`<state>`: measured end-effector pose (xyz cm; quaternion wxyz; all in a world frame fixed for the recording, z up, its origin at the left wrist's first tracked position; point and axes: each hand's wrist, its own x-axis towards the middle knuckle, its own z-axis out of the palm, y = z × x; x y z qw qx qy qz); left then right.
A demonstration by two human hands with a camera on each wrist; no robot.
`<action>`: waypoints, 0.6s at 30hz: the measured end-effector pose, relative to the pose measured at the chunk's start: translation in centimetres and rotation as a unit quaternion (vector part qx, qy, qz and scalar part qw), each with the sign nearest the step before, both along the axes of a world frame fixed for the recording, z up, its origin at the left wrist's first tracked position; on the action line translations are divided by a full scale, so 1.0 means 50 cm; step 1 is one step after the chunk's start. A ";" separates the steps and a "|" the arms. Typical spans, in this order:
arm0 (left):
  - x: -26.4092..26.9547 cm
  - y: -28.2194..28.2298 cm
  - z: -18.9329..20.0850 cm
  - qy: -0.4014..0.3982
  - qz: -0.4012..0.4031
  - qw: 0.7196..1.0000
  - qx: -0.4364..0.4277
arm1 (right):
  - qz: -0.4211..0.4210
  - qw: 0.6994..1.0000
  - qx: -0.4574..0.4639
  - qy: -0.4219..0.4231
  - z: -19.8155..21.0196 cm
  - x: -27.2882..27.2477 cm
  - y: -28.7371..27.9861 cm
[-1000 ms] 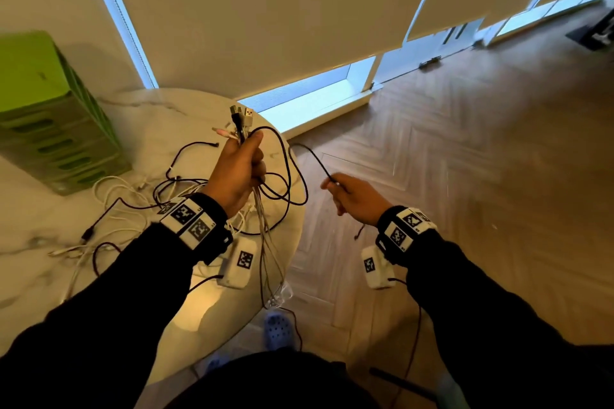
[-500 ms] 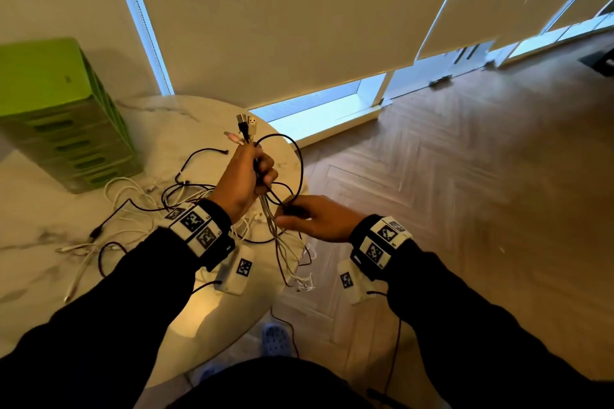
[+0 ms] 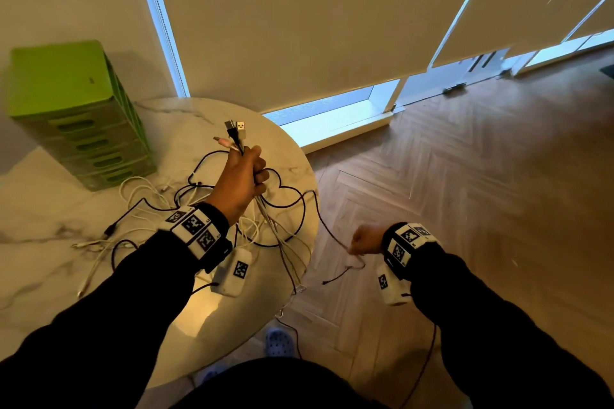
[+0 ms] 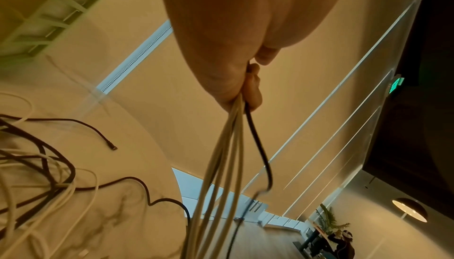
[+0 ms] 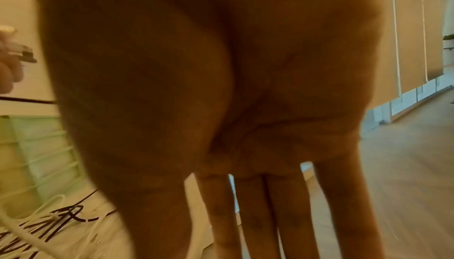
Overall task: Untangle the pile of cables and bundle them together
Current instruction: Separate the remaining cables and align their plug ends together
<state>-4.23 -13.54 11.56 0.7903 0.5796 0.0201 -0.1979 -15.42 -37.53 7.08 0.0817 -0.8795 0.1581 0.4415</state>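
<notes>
Half a second ago our right hand (image 3: 365,239) was tucked in against the held bunch (image 3: 237,136); now it has swung out to the lower right of the head view, over the wood floor (image 3: 465,176), drawing a black cable (image 3: 327,226) away from the rest. The head view suggests a pinch on that strand, but the right wrist view shows fingers (image 5: 258,214) hanging straight, so we cannot tell whether it grips. We judge one strand is nearly free to join the bunch.

Our left hand (image 3: 241,181) is fisted round the bunch at frame centre, plugs pointing up, the cords (image 4: 221,166) trailing down. The remaining tangle (image 3: 159,206) lies on the marble table (image 3: 50,259), centre left.

The table's curved rim (image 3: 312,209) runs just beside the stretched cable (a likely snag point). The floor to the right is open for pulling; the green drawer unit (image 3: 73,109) blocks the upper left.
</notes>
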 end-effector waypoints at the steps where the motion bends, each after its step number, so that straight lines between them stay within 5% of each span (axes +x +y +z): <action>1: 0.000 0.001 0.001 0.001 -0.005 1.000 -0.008 | -0.018 1.000 -0.005 0.020 -0.002 -0.003 -0.002; 3: -0.001 0.004 0.005 -0.004 -0.022 1.000 -0.019 | -0.058 0.997 0.043 0.000 0.014 0.005 0.007; 8: -0.018 0.001 0.011 -0.074 -0.111 0.991 0.013 | -0.018 0.947 0.213 -0.241 0.092 0.058 0.095; 13: -0.037 0.017 0.031 -0.231 -0.164 0.932 0.228 | 0.031 0.869 0.370 -0.327 0.097 0.082 0.200; 16: -0.022 0.039 0.008 -0.356 -0.184 0.858 0.320 | -0.105 0.799 0.475 -0.354 0.096 0.078 0.235; 18: -0.021 0.052 0.013 -0.314 -0.199 0.865 0.337 | -0.169 0.764 0.501 -0.369 0.098 0.070 0.254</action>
